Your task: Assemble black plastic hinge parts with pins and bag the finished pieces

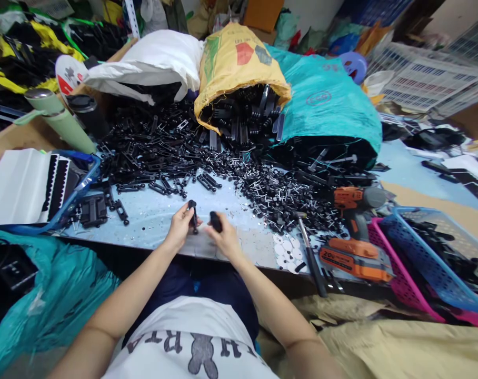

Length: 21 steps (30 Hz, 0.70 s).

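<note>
Left of the drill (pixel 353 210), our hands nearly meet.
Left hand (pixel 178 227) pinches clip (pixel 192 215), long axis upright; right hand (pixel 226 241) pinches stub (pixel 215 221) just beside it.

Single head-worn camera looks forward and down, close over the worktable (pixel 160 218)

A white T-shirt (pixel 191 337) covers the chest, printed with dark grey block letters, partly readable as "RTA", above a grey animal-like figure. A dark navy garment (pixel 219 284) covers the lap. Both forearms are bare, as are the left grip (pixel 179 226) and right grip (pixel 224 239)
</note>
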Each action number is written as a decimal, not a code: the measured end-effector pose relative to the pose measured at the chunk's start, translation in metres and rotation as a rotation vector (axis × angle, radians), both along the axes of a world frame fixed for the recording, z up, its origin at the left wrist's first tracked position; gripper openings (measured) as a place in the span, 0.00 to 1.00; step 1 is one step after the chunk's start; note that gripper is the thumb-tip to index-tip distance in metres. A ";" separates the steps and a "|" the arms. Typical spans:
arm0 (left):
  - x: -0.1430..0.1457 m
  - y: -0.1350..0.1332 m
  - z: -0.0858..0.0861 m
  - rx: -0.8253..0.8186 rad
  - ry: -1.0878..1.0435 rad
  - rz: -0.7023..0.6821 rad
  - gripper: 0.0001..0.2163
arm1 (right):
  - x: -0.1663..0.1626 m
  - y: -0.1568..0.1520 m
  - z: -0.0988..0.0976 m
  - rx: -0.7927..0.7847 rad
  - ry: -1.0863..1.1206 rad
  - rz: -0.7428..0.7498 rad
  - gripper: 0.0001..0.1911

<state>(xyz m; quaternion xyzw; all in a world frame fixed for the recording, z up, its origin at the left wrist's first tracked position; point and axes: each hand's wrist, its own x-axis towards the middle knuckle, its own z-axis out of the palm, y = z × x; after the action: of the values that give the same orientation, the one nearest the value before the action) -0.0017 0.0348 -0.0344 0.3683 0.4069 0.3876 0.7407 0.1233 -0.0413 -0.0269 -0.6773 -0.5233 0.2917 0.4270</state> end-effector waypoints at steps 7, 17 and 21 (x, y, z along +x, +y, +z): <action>-0.007 -0.015 0.012 0.539 0.381 -0.346 0.20 | 0.021 0.004 0.012 -0.160 0.533 0.017 0.29; 0.004 -0.033 0.032 0.948 0.582 -0.132 0.17 | 0.017 -0.011 0.018 0.109 0.011 0.126 0.25; 0.004 -0.032 0.035 1.037 0.498 -0.098 0.17 | 0.014 -0.013 0.020 0.184 0.014 0.075 0.26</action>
<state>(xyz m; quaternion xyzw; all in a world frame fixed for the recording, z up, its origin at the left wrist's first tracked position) 0.0024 0.0032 0.0007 0.7816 0.3083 0.4033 0.3625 0.1369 -0.0538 -0.0070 -0.6131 -0.5698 0.2628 0.4799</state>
